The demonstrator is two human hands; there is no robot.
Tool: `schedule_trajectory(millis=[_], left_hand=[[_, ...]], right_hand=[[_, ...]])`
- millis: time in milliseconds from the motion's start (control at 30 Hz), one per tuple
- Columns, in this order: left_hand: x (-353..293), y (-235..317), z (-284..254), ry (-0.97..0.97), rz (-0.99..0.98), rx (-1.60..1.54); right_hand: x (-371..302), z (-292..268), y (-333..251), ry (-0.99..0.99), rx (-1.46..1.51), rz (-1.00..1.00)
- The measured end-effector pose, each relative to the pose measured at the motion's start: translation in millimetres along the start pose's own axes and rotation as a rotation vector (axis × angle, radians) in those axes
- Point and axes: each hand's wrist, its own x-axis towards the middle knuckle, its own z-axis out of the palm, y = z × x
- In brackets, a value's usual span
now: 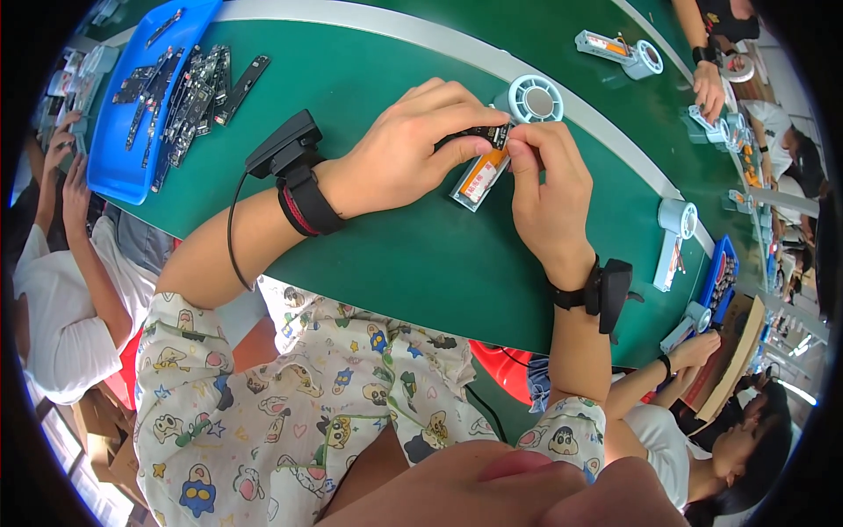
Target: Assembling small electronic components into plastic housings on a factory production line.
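Note:
Between the thumb and fingers of my left hand (420, 132) is a small black circuit board (493, 135), tilted over a light-blue handheld fan. My right hand (555, 189) is closed in a pinch right at the board's right end; whatever lies between its fingertips is too small to make out. The fan's round head (533, 98) rests on the table just beyond my fingers. Its open handle (475, 186), with an orange and white battery inside, points toward me beneath the board. My fingers cover the part where handle and head join.
A blue tray (118, 171) stands at the left, with a pile of circuit boards (200, 101) in and beside it. Other fans lie on the green table (351, 281), one far (619, 54), one at right (674, 241). Co-workers sit on both sides; a blue bin (722, 272) stands right.

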Motion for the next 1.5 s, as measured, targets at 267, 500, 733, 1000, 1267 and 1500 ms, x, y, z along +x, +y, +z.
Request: schedule_trajectory(millis=[267, 500, 733, 1000, 1267, 1500], left_hand=[[-2.6, 6.6, 1.9, 0.040, 0.015, 0.108], [-6.7, 4.9, 4.1, 0.048, 0.044, 0.112], [-1.7, 0.9, 3.7, 0.035, 0.084, 0.135], [1.9, 6.6, -4.2, 0.016, 0.149, 0.133], [-10.6, 13.8, -6.0, -0.067, 0.045, -0.061], [-6.9, 4.9, -7.8, -0.042, -0.041, -0.157]], right_hand=[[-0.3, -4.3, -8.0, -0.063, 0.452, 0.353], [-2.3, -7.5, -15.5, -0.109, 0.555, 0.634], [4.2, -5.4, -23.3, -0.092, 0.616, 0.734], [6.4, -15.6, 5.3, 0.007, 0.117, 0.114], [0.7, -9.0, 1.5, -0.014, 0.251, 0.090], [6.9, 0.5, 18.2, 0.002, 0.326, 0.049]])
